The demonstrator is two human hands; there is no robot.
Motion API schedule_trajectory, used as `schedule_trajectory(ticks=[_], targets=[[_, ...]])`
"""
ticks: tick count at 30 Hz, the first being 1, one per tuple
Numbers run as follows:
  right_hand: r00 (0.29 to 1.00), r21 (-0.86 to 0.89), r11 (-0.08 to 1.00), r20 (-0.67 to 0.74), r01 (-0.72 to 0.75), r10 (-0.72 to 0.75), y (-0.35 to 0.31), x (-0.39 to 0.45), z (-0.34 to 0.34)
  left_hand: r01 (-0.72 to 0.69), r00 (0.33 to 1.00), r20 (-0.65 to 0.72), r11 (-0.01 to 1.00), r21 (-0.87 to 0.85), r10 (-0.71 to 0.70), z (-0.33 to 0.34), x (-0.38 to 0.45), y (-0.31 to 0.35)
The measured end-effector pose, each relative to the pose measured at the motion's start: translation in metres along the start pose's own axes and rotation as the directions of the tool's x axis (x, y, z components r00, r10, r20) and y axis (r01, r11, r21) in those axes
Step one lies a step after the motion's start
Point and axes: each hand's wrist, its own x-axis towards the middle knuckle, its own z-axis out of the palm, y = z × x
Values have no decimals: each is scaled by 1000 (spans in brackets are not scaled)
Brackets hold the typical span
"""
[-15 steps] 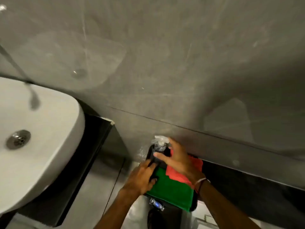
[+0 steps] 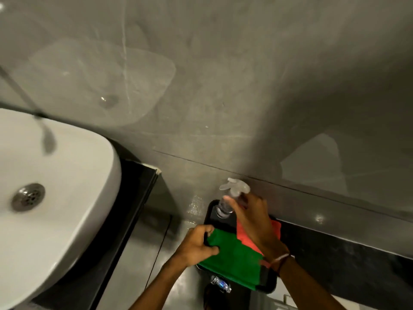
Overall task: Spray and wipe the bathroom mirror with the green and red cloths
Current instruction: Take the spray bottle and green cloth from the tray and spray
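Observation:
A clear spray bottle [image 2: 225,205] with a white trigger head stands at the far end of a black tray [image 2: 269,284] low in the view. My right hand [image 2: 251,217] is wrapped around the bottle's neck. A green cloth [image 2: 237,260] lies flat on the tray, with a red cloth [image 2: 276,228] beside it, partly under my right wrist. My left hand [image 2: 196,245] pinches the green cloth's near-left corner at the tray's rim. The mirror is not in view.
A white washbasin [image 2: 67,198] with a metal drain [image 2: 28,196] fills the left, on a dark counter [image 2: 131,198]. A blurred tap spout [image 2: 45,135] hangs over it. Grey tiled wall [image 2: 223,86] is ahead. A small clear bottle [image 2: 220,283] lies below the tray.
My right hand has closed around the spray bottle's neck. My left hand has shifted left onto the green cloth's corner.

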Motion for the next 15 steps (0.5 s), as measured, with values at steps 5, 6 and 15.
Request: schedule_trajectory(ticks=[5,6,15], targets=[[992,193,977,-103,90,-71,-79,-4,-29,-222,962,-229,921,-321,152,-87,-61,52],[989,227,967,-115,118,-94,-93,-6,-32,-271,939,-303,896,-351,165,-108,-74,65],[937,514,789,-267,336,-225,-262,-8,-54,-677,714,-673,433,-595,193,-269,-185,204]])
